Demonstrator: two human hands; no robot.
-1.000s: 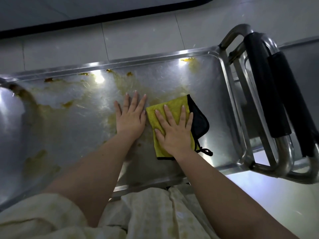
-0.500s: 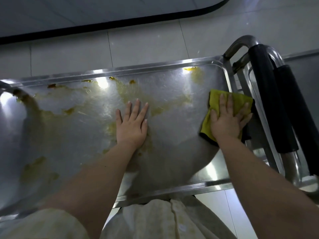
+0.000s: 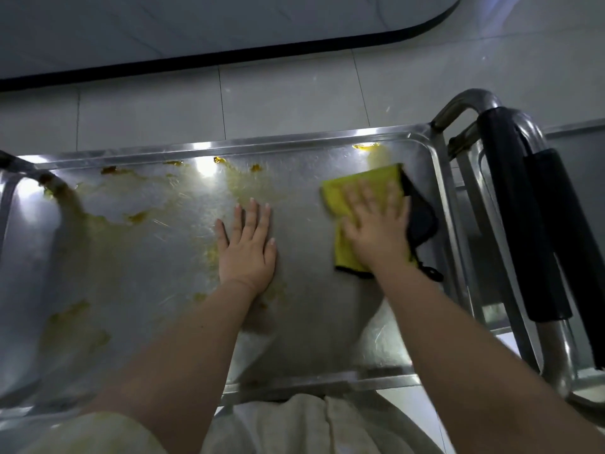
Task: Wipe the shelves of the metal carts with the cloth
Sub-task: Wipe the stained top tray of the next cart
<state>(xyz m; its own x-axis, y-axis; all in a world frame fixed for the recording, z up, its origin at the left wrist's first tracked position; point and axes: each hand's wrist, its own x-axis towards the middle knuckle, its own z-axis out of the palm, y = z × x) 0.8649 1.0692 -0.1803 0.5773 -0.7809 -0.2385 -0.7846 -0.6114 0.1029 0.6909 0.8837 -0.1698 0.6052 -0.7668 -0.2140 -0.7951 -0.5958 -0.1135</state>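
The right grip (image 3: 376, 231) is lying flat with its fingers spread, pressing the yellow cloth (image 3: 357, 181) down onto the shelf (image 3: 311, 322) rather than pinching it. That broad palm is giving the wipe even pressure, and the hand is showing blurred, so I am judging it mid-stroke. The cloth is sitting at the shelf's end nearest the black-padded handle (image 3: 510, 198), just short of it, with its dark backing and loop peeking out on the handle side. The left grip (image 3: 247, 247) is splayed too, palm flat on bare steel farther from the handle and holding nothing; I would say it is bracing the cart so it is not rolling under the push. Farthest from the handle, yellow-brown smears (image 3: 137, 217) are coating the steel, so most of the wiping is looking undone.
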